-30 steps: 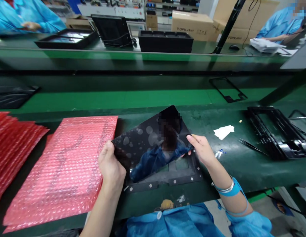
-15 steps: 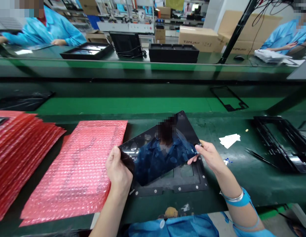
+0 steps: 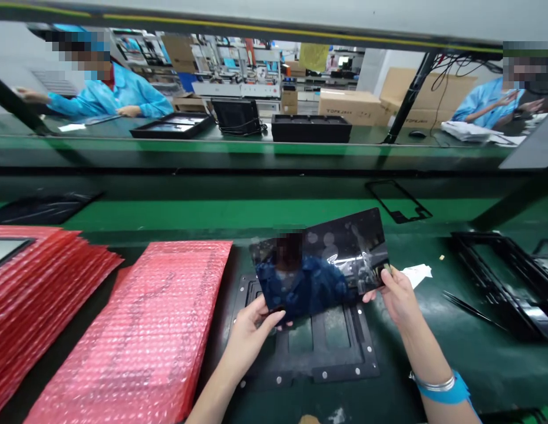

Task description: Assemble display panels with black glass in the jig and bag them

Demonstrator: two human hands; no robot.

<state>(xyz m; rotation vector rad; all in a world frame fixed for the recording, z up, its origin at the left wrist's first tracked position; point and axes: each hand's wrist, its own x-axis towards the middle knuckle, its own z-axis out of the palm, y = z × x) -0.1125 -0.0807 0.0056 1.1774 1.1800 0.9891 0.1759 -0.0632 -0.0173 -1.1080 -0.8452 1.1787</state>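
Note:
I hold a glossy black glass panel [image 3: 327, 265] up off the bench, tilted so it reflects the room. My left hand [image 3: 250, 333] grips its lower left corner. My right hand [image 3: 395, 294] pinches its right edge. Below the panel a black metal jig plate [image 3: 327, 353] with screw heads lies flat on the dark green bench. A red bubble-wrap bag [image 3: 137, 341] lies just left of the plate.
A stack of red bubble-wrap bags [image 3: 39, 282] sits at the far left. Black tweezers [image 3: 466, 306], a white paper scrap [image 3: 418, 274] and a black frame tray [image 3: 504, 277] lie to the right. Across the green belt [image 3: 212, 212], people in blue coats work beside black trays [image 3: 312, 126].
The panel has been lifted higher and turned toward the right, uncovering the jig plate. My left hand shifted from the panel's left edge to its lower corner. The view tilted upward.

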